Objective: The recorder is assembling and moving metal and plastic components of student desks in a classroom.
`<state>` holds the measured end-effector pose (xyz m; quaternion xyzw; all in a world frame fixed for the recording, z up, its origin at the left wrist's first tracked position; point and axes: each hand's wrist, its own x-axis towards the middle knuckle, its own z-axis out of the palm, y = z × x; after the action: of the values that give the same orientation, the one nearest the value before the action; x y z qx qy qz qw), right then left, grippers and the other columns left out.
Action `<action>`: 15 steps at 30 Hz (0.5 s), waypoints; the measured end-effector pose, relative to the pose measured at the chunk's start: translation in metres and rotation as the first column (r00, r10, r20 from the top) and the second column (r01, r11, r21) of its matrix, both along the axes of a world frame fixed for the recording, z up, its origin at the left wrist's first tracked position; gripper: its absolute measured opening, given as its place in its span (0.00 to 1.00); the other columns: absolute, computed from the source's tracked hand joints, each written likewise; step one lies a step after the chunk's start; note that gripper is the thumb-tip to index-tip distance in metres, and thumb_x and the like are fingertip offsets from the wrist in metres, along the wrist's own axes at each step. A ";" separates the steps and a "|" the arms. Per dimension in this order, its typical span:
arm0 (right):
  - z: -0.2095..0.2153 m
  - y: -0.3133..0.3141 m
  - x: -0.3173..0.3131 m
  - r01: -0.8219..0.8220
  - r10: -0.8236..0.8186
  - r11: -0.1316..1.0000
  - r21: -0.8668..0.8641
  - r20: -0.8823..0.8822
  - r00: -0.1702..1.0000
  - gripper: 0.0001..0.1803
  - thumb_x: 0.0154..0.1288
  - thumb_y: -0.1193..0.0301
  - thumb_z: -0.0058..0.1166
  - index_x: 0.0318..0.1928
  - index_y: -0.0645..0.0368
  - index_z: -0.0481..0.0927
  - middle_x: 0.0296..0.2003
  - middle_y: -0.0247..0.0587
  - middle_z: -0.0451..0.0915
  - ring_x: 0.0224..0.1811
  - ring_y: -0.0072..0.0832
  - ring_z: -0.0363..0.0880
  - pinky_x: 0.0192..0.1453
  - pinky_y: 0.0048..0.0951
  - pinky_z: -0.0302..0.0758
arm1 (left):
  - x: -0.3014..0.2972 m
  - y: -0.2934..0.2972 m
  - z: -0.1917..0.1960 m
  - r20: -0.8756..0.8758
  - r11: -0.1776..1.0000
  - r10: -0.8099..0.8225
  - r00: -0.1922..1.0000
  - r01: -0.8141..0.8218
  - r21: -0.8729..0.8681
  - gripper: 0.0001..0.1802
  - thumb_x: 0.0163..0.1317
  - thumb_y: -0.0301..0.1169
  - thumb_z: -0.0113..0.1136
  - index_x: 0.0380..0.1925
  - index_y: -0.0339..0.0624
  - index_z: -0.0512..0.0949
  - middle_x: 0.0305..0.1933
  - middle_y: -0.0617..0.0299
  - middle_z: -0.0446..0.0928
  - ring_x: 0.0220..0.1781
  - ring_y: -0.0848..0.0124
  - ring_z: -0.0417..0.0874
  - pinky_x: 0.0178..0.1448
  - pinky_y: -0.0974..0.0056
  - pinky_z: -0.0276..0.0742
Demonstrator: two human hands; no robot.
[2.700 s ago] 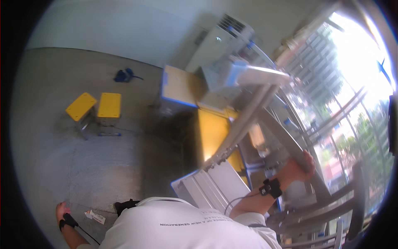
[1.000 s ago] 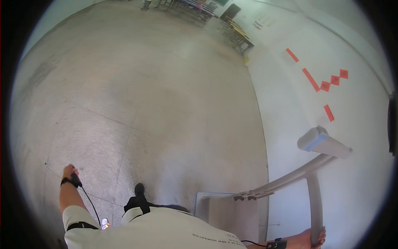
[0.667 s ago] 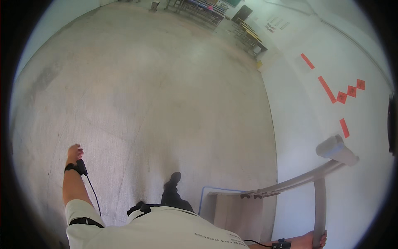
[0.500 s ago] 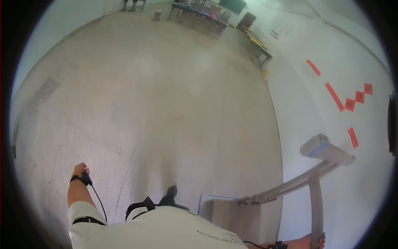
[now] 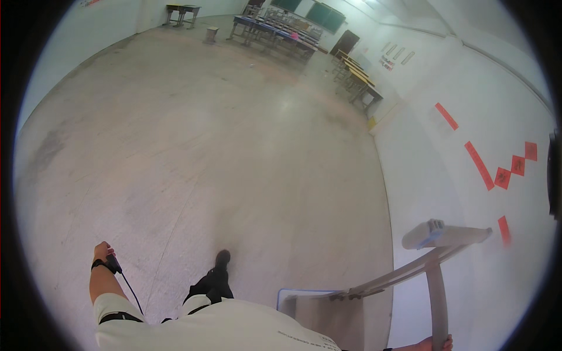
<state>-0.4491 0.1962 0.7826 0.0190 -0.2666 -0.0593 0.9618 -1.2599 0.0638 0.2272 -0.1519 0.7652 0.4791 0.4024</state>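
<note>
My right hand (image 5: pixel 447 343), low at the right edge of my body, is closed round a grey metal leg of a school desk (image 5: pixel 438 298). The desk is tipped over beside me. Its capped foot bar (image 5: pixel 430 234) points up and forward, and a blue-edged panel (image 5: pixel 328 313) shows low by my hip, partly hidden by my shirt. My left hand (image 5: pixel 103 250) hangs out to the left with its fingers curled in, and I see nothing in it. A black strap and a cabled device sit on that wrist.
A white wall (image 5: pixel 418 187) with red paper pieces (image 5: pixel 479 165) runs close along the right, near the desk's foot bar. Far ahead stand rows of desks (image 5: pixel 275 35), yellow-topped desks (image 5: pixel 354 73) by the right wall, and a bin (image 5: pixel 211 35). My dark shoe (image 5: pixel 223 257) is on the concrete floor.
My foot has swung forward and to the left, and the view has tilted up a little. The desk stays in my right hand, its foot bar now lower in view. My left hand is slightly lower.
</note>
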 end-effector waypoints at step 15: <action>0.030 0.054 0.272 0.033 -0.041 0.995 0.095 0.074 0.996 0.09 0.47 0.67 0.50 0.14 0.53 0.72 0.12 0.37 0.69 0.17 0.34 0.71 0.30 0.37 0.69 | 0.225 0.196 0.091 -0.275 0.966 -0.238 0.931 0.257 0.033 0.15 0.59 0.34 0.49 0.43 0.38 0.74 0.30 0.53 0.78 0.26 0.64 0.80 0.30 0.55 0.77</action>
<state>-0.1767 0.2503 0.8129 0.0613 -0.3003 -0.0888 0.9477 -1.0348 0.2598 0.3182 0.0262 0.8088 0.4666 0.3570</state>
